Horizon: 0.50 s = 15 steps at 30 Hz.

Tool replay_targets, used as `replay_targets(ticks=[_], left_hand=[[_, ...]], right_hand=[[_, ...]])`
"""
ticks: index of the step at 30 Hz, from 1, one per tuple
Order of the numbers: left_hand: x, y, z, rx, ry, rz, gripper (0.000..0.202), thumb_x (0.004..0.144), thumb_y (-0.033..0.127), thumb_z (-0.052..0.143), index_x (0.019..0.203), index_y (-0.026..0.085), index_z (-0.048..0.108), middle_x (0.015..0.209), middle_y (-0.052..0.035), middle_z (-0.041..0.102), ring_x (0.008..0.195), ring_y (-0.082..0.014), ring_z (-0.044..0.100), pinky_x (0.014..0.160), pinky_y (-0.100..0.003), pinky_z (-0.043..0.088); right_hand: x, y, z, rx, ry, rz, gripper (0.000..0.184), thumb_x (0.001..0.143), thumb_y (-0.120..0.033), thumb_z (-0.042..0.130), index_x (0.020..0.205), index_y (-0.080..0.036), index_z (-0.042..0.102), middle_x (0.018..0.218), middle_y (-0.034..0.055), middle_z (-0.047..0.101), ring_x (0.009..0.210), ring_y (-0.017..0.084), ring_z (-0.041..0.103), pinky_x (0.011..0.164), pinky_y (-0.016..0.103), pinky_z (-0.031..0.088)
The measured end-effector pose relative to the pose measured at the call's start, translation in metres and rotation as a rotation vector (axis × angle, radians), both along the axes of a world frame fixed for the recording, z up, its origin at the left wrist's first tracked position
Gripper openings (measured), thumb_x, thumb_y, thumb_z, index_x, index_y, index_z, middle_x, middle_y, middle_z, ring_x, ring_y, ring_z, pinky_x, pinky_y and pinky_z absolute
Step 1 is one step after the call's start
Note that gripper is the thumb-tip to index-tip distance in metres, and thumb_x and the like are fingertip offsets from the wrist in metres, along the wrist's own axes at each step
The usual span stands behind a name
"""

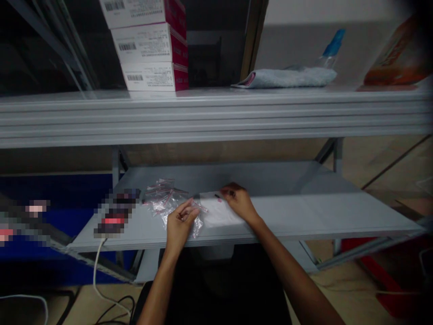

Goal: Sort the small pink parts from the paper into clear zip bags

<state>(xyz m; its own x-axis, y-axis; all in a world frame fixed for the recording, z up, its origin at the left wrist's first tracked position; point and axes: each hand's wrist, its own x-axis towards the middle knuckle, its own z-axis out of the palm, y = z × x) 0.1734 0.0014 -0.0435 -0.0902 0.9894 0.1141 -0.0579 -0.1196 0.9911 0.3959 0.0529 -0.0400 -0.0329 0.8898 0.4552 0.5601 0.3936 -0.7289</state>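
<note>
On a grey metal shelf [284, 212] my left hand [181, 223] pinches a small clear plastic bag [196, 227]. More small clear bags with pink marks lie in a loose pile [162, 196] just beyond it. My right hand [238, 201] rests at the far edge of a flat white sheet or packet [219, 213]. Its fingertips appear to grip a thin dark item [217, 196], which is too small to identify. To the left of the pile sits a pixelated, unreadable object [117, 212].
A white cable [96, 266] drops from the shelf's front left edge. The grey upper shelf edge [203, 119] runs overhead, carrying stacked white-and-red boxes [149, 49], a folded grey cloth [287, 77], a blue-topped bottle [333, 47] and an orange package [395, 54].
</note>
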Motion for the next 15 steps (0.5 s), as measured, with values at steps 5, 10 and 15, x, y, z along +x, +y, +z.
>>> replay_targets(ticks=[5,10,15], left_hand=[[0.000,0.002,0.000,0.039,0.020,0.055,0.060,0.072,0.035,0.080,0.125,0.014,0.064,0.085,-0.0047,0.076,0.081,-0.0173,0.070,0.075,-0.025,0.051],[-0.001,0.000,0.000,0.039,-0.011,0.041,0.047,0.074,0.036,0.078,0.114,0.015,0.065,0.085,-0.0049,0.075,0.077,-0.0158,0.068,0.072,-0.023,0.050],[-0.002,-0.001,0.002,0.037,-0.037,0.024,0.043,0.073,0.035,0.079,0.109,0.015,0.066,0.081,-0.0036,0.074,0.074,-0.0142,0.067,0.069,-0.022,0.049]], right_hand=[[0.006,0.000,-0.012,-0.050,-0.267,-0.072,0.015,0.086,-0.033,0.068,0.091,-0.020,0.074,0.095,0.0072,0.073,0.082,0.020,0.066,0.073,0.028,0.045],[0.006,-0.003,-0.017,-0.088,-0.344,-0.066,0.015,0.087,-0.032,0.068,0.091,-0.019,0.075,0.096,0.0074,0.073,0.082,0.020,0.066,0.073,0.029,0.044],[0.004,-0.007,-0.008,-0.052,-0.200,0.014,0.017,0.089,-0.032,0.066,0.089,-0.017,0.074,0.093,0.0076,0.073,0.084,0.020,0.064,0.075,0.028,0.043]])
